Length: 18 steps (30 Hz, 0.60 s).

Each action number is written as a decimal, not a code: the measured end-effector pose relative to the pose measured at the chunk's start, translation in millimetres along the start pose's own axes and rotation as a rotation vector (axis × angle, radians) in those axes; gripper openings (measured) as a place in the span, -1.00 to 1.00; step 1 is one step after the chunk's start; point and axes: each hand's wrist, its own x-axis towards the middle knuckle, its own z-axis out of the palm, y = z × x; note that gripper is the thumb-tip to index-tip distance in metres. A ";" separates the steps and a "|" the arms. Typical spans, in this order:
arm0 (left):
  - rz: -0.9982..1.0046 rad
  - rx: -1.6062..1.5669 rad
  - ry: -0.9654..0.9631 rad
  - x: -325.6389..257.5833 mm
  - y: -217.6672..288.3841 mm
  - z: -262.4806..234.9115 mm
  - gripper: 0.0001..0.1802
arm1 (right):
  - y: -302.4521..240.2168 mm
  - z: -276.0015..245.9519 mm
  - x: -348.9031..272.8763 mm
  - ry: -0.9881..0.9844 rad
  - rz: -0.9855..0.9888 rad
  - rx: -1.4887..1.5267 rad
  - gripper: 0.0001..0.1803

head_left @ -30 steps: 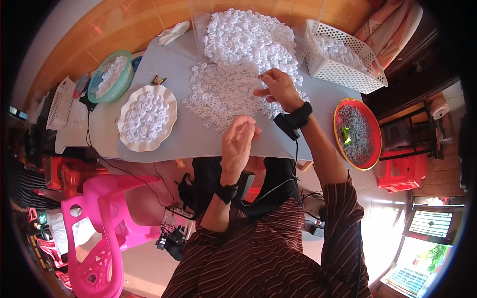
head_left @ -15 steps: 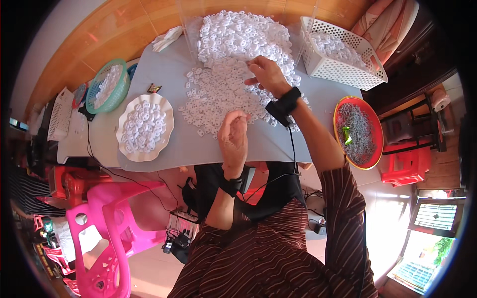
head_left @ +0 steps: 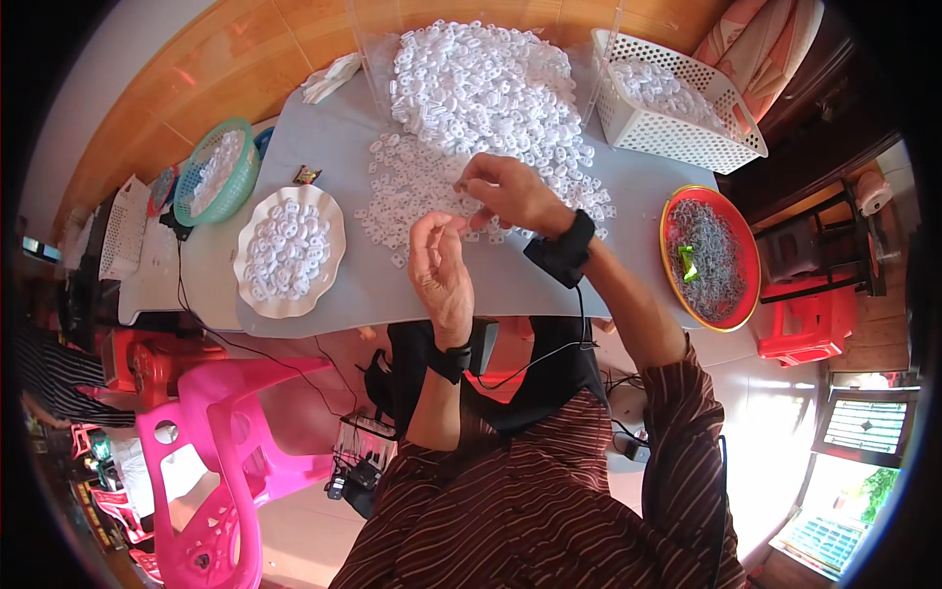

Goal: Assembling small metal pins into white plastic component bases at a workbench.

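A big heap of small white plastic rings [head_left: 481,88] covers the far part of the grey table [head_left: 363,285]. My right hand [head_left: 510,191] rests at the near edge of the heap, fingers curled on small white pieces. My left hand [head_left: 440,265] is raised just in front of it, fingertips pinched together close to the right hand's fingers; whether it holds a piece is too small to tell. A white scalloped plate [head_left: 287,250] with several white rings lies to the left.
A white slotted basket [head_left: 677,103] stands at the back right. A red tray of grey metal bits [head_left: 710,257] sits at the right. A green basket [head_left: 219,172] is at the left. Pink plastic chair [head_left: 211,461] stands below the table.
The view has shifted, so the table sits lower in the picture. My right hand has drawn back from the heap toward my left hand, and the two hands now meet.
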 end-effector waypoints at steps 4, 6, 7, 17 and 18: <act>-0.010 0.051 -0.035 -0.4 2.0 2.1 -0.86 | 9.0 1.3 3.9 0.071 -0.135 -0.134 -0.79; -0.021 0.047 -0.052 0.0 3.3 1.5 -0.86 | 4.5 -0.1 -0.8 0.109 -0.051 -0.082 -0.82; -0.024 0.045 -0.070 0.8 4.4 1.1 -0.87 | 4.6 0.7 -1.6 0.106 -0.053 -0.082 -0.82; -0.157 0.031 -0.181 -2.7 3.3 10.5 -0.82 | -1.8 4.3 -51.0 0.055 -0.175 0.209 -0.85; -0.190 -0.018 -0.191 -2.4 6.9 10.7 -0.82 | -4.9 6.1 -55.4 0.084 -0.200 0.208 -0.85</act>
